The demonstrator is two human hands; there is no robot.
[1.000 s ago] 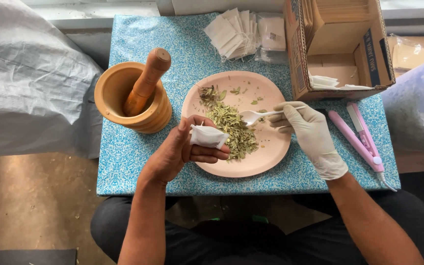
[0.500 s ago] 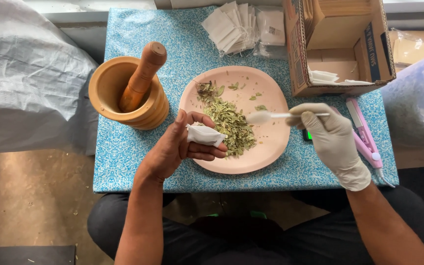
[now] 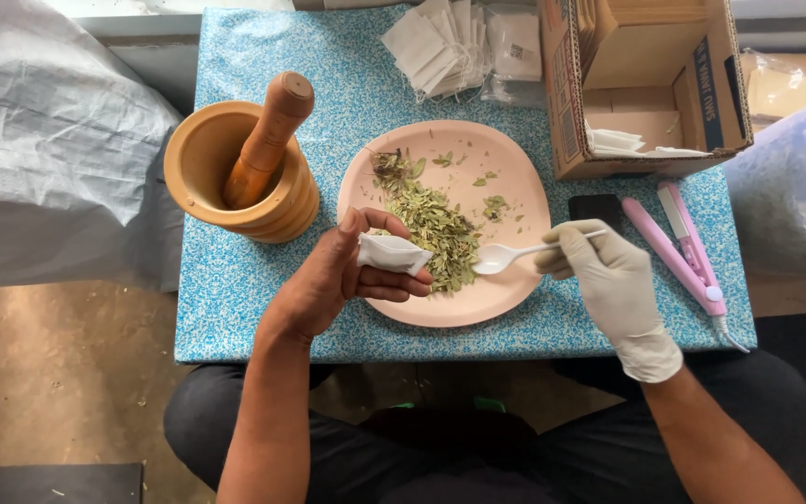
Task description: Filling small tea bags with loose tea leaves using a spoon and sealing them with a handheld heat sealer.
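Observation:
My bare left hand (image 3: 333,275) holds a small white paper bag (image 3: 392,253) open over the left rim of a round pink plate (image 3: 506,299). A pile of dried green leaves (image 3: 436,229) lies on the plate. My right hand (image 3: 608,280), in a white glove, grips a white plastic spoon (image 3: 506,258) by its handle. The spoon's bowl rests low over the plate, just right of the leaf pile and a short way from the bag.
A wooden mortar (image 3: 200,161) with a pestle (image 3: 268,140) stands left of the plate. Stacked white bags (image 3: 440,42) lie at the back. An open cardboard box (image 3: 650,84) sits at the right, a pink sealing tool (image 3: 683,245) in front of it. The blue patterned table (image 3: 235,299) is small, its edges close.
The spoon has come down from level above the plate's right side to the plate surface near the leaves. My left hand has kept the bag in place.

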